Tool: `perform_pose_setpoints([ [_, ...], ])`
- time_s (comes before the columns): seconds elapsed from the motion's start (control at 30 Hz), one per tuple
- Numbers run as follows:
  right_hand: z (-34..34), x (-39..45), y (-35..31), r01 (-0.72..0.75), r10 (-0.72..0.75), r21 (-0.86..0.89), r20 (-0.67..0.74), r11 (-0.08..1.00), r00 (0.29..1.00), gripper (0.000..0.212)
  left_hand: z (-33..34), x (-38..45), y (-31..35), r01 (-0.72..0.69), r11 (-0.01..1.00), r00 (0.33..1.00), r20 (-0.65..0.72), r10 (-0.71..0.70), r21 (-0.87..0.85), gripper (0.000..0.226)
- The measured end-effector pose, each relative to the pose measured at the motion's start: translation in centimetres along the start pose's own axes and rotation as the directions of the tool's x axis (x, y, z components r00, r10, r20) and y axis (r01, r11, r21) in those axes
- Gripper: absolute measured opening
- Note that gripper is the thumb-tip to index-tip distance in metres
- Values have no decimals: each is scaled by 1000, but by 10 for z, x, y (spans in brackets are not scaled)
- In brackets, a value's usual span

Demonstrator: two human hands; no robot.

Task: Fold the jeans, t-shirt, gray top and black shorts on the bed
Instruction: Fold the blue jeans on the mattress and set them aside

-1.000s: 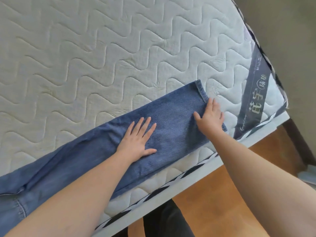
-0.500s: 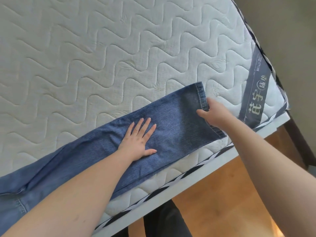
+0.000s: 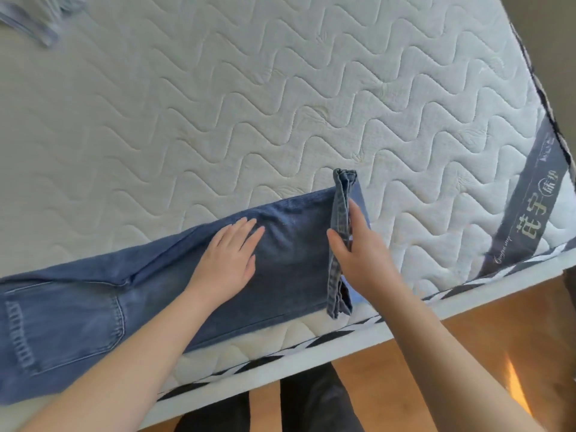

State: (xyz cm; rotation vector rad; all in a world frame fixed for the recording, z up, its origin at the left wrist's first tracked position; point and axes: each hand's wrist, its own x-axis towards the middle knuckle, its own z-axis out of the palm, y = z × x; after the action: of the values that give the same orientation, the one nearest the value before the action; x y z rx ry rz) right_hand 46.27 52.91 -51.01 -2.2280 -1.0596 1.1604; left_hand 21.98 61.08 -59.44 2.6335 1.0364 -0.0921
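Observation:
Blue jeans lie lengthwise along the near edge of the white quilted mattress, legs stacked, with a back pocket showing at the far left. My left hand presses flat on the leg, fingers straight. My right hand grips the hem end between thumb and fingers and holds it lifted upright, turned back toward the left. A light grey garment is partly visible at the top left corner of the bed.
The mattress's near edge and the white bed frame run diagonally below the jeans. A dark label band crosses the mattress corner at right. Wooden floor and my dark trouser legs lie below.
My right hand went from lying flat on the hem to gripping it and lifting it off the mattress, turning it leftward. My left hand stayed pressed on the leg. The view widened leftward.

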Motion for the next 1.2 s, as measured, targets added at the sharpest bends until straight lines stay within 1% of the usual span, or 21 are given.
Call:
perform_pose_setpoints([
  [0.13, 51, -9, -33, 53, -52, -8, 62, 999, 997, 59, -12, -54, -53, 196, 980, 981, -15, -196, 32, 55],
  [0.23, 84, -19, -55, 59, -55, -38, 105, 998, 993, 61, -14, -94, -80, 366, 930, 930, -4, -366, 27, 57],
  [0.37, 132, -30, -83, 88, -71, -81, 195, 993, 978, 63, -6, -139, -98, 505, 863, 862, 55, -503, -14, 63],
  [0.47, 169, -42, -100, 125, -95, -96, 270, 988, 958, 64, 3, -162, -108, 544, 830, 839, 62, -541, -126, 61],
  [0.57, 205, -54, -115, 162, -107, -138, 337, 977, 935, 66, 6, -177, -116, 536, 815, 841, 56, -538, -221, 57],
  [0.7, 242, -66, -128, 181, -109, -184, 345, 966, 932, 66, 8, -192, -127, 503, 820, 859, 55, -509, -273, 55],
  [0.77, 256, -70, -135, 199, -123, -198, 342, 960, 931, 66, 9, -197, -133, 494, 802, 861, 64, -504, -336, 53],
  [0.87, 275, -75, -144, 206, -121, -228, 339, 952, 933, 66, 9, -201, -142, 501, 703, 840, 90, -534, -505, 49],
  [0.93, 285, -74, -149, 190, -100, -256, 326, 948, 940, 65, 6, -202, -146, 492, 652, 836, 105, -538, -576, 47],
  [1.0, 293, -72, -154, 168, -78, -268, 318, 948, 945, 64, 2, -202, -149, 495, 565, 819, 139, -556, -660, 46],
  [1.07, 299, -69, -158, 166, -74, -271, 318, 948, 945, 63, -2, -200, -153, 510, 454, 784, 177, -595, -731, 46],
  [1.13, 307, -67, -160, 189, -89, -289, 327, 939, 941, 64, -4, -200, -158, 509, 376, 754, 191, -629, -774, 46],
  [1.2, 315, -67, -160, 211, -95, -299, 360, 931, 928, 65, -7, -199, -162, 523, 277, 705, 227, -672, -806, 45],
])
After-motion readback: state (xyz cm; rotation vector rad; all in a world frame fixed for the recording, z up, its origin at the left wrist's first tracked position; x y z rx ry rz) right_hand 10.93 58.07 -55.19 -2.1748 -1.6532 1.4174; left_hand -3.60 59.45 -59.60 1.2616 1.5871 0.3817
